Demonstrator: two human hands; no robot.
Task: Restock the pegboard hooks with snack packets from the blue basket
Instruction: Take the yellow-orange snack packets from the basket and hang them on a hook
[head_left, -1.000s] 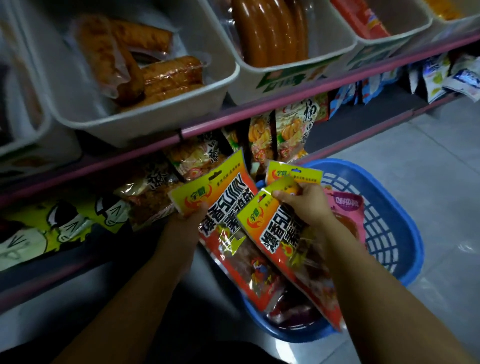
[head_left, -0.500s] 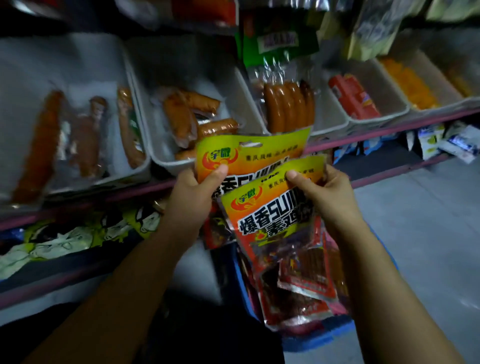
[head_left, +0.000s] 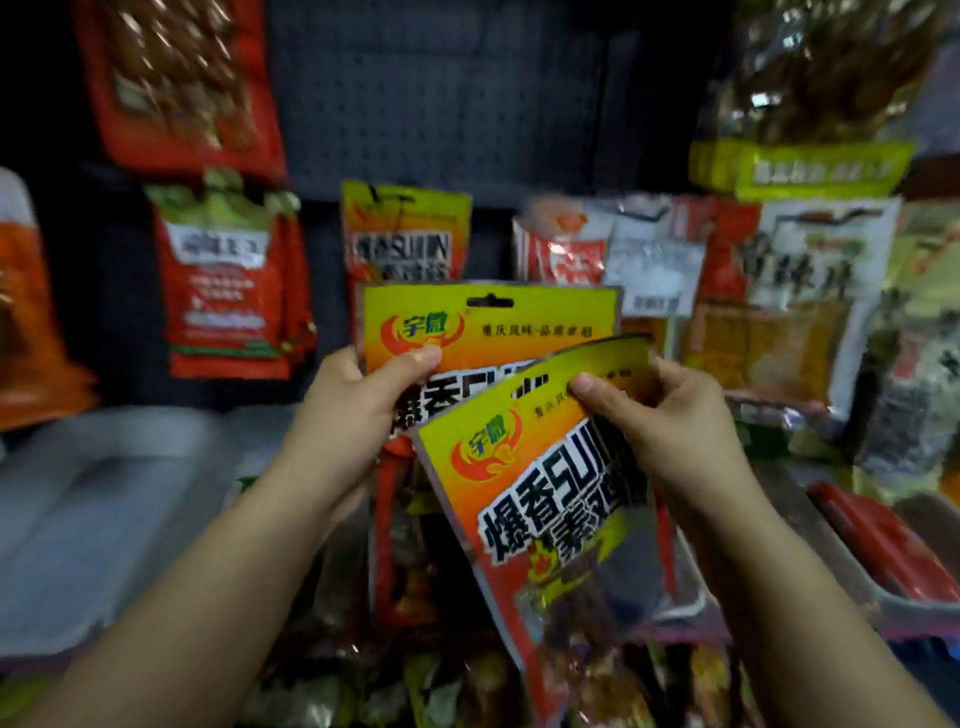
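Packets are hanging up at pegboard (head_left: 441, 93) height now, lifted from over the basket: left hand (head_left: 343, 410) is pinching the rear packet (head_left: 488, 322), right hand (head_left: 670, 421) the front packet (head_left: 550, 499). Matching hung packet (head_left: 405, 234) is waiting just above; neighbours are crowding both sides.

hanging packets (head_left: 223, 270) blurred, perhaps motion, rear packet (head_left: 488, 322) half covered
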